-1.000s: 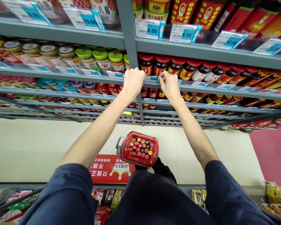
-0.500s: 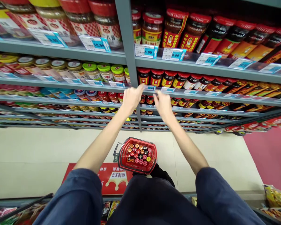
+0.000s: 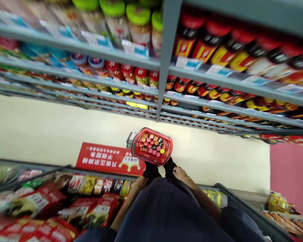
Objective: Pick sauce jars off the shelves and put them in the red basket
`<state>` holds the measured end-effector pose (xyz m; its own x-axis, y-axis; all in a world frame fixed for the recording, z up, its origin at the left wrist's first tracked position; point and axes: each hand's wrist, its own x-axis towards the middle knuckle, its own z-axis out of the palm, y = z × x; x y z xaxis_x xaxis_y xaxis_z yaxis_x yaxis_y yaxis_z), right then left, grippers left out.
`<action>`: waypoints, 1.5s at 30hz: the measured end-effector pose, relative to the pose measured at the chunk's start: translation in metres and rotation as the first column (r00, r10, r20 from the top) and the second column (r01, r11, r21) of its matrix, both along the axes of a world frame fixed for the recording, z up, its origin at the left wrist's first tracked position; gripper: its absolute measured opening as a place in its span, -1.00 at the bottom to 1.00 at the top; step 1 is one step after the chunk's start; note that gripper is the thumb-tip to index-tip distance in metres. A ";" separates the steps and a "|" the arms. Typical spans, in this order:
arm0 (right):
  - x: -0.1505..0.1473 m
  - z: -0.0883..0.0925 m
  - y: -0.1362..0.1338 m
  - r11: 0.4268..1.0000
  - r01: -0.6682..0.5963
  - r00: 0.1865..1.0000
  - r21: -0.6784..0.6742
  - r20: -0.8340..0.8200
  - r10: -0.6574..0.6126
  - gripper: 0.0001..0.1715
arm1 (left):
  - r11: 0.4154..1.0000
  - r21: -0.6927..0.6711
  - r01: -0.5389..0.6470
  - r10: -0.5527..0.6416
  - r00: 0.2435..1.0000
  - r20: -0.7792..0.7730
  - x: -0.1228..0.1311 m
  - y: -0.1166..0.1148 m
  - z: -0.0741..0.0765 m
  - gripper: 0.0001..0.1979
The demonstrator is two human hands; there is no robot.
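Left hand: the left hand hangs low beside the dark trousers, fingers loose and slightly spread, with nothing showing in it. The picture is blurred, so single fingers are hard to make out.

Right hand: the right hand hangs on the other side of the body, its fingers relaxed and open. It holds nothing that shows, and its bare forearm angles down toward it.

Basket: the red plastic basket sits on the floor just ahead of the dark shoes, nearer the hands than anything else. A curved metal handle lies out to one side. Set down like this, it seems to leave both hands free.

Jars: small jars stand packed upright inside, their round lids in red, orange, black and yellow facing up. Close rows like these probably keep them from tipping.

Shelves: grey metal shelves rise ahead, lined with glass jars with red lids and green lids.

Around: glossy packets fill a low shelf behind the feet; a red floor sign lies beside the basket.
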<state>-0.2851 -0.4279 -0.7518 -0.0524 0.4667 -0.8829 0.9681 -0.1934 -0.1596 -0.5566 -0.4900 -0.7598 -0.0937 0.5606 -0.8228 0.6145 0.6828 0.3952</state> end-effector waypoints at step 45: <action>-0.141 0.057 0.078 0.811 0.575 0.534 0.111 -0.802 -0.269 -0.25 | 0.618 -0.043 -0.785 0.453 0.311 0.835 -0.031 0.072 0.044 -0.19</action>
<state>-0.4264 -0.3502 -0.6944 -0.3076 0.8514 -0.4248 0.3066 -0.3339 -0.8913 -0.5875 -0.4177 -0.7159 -0.0284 0.8325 -0.5532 -0.5564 0.4466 0.7006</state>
